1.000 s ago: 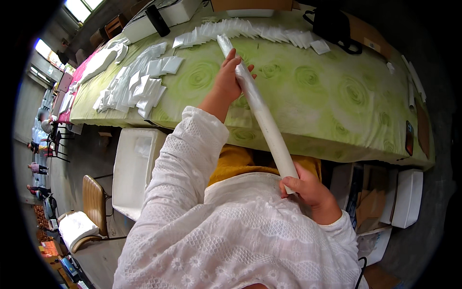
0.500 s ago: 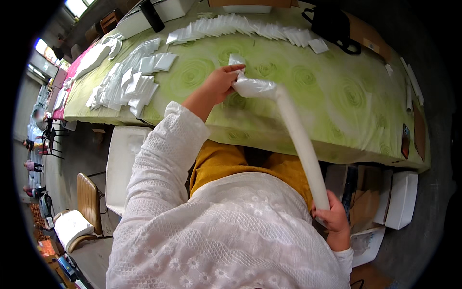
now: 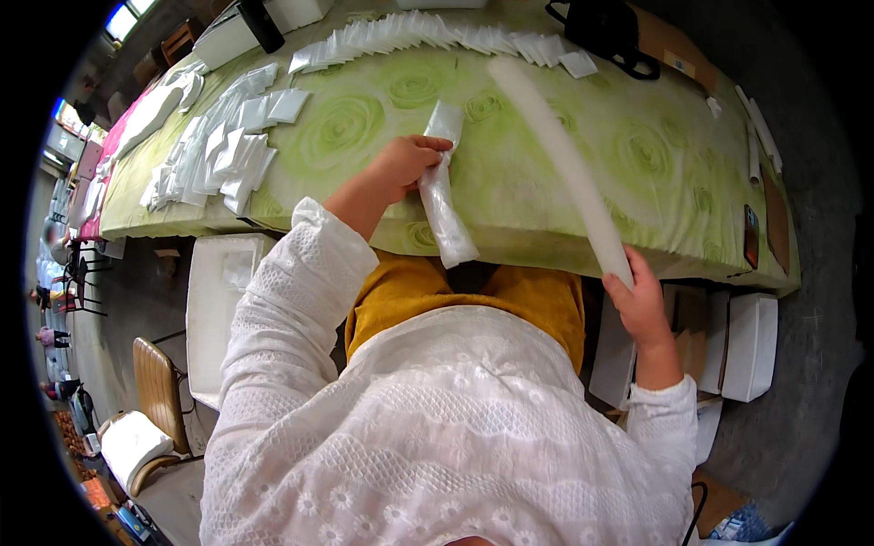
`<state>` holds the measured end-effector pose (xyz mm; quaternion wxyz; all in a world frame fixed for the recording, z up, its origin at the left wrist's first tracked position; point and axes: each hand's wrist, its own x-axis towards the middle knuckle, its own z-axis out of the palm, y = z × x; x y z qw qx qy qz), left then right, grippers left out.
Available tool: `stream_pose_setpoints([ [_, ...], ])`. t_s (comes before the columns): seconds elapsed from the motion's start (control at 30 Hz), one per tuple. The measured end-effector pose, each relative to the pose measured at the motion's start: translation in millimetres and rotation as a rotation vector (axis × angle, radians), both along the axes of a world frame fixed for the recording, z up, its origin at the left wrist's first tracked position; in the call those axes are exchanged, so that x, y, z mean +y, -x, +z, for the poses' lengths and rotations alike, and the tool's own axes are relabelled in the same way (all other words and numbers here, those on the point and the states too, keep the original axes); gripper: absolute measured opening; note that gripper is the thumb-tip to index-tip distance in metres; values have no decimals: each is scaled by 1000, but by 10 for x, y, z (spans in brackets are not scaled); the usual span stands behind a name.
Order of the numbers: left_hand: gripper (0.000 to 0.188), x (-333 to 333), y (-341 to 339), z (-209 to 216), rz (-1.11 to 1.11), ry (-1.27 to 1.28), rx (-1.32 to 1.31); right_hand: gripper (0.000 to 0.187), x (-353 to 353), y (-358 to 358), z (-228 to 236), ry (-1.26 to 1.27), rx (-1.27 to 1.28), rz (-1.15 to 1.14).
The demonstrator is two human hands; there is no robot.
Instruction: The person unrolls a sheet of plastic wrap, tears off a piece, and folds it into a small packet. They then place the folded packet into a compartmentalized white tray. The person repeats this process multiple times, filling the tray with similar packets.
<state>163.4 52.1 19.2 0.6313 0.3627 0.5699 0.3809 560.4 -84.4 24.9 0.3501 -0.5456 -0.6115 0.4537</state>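
My left hand (image 3: 411,166) is closed on a narrow clear plastic sleeve (image 3: 446,214), pinching it near its upper part. The sleeve's lower end hangs over the table's front edge. A long, slightly curved white foam tube (image 3: 569,164) is gripped at its near end by my right hand (image 3: 640,296). Its far end points up and left over the table, and the tube and sleeve are apart. On the left of the table lies a pile of flat white packets (image 3: 238,164). A curved row of similar packets (image 3: 391,38) runs along the back.
The table wears a green rose-patterned cloth (image 3: 350,136). A black bag (image 3: 605,35) lies at the back right, and a dark cylinder (image 3: 261,25) stands at the back left. A phone (image 3: 751,235) rests near the right edge. White foam boxes (image 3: 751,346) and a chair (image 3: 159,391) stand beside the table.
The foam tube has come out of the plastic sleeve and moved right. My right hand has risen with the tube. The sleeve now hangs down from my left hand.
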Motion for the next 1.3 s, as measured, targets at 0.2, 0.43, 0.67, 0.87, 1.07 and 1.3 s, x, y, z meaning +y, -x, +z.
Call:
stream_pose_setpoints([
  [0.2,26,-118,13,-30,-141,44,89,55,356,307,71,-361,-258,216],
  [0.43,18,-468,-45,156,-212,149,114,57,515,311,95,-501,-765,272],
  [0.67,18,-1253,-104,57,-277,98,121,57,788,298,-28,-580,-749,110],
  [0.87,21,-650,-313,105,-143,5,217,56,1343,173,-73,-459,-1149,-99],
  [1.07,22,-473,-420,132,-201,6,244,43,1466,801,37,-1028,-678,185],
  [1.3,22,-470,-457,252,-221,75,325,44,1778,1704,-356,-775,-716,480],
])
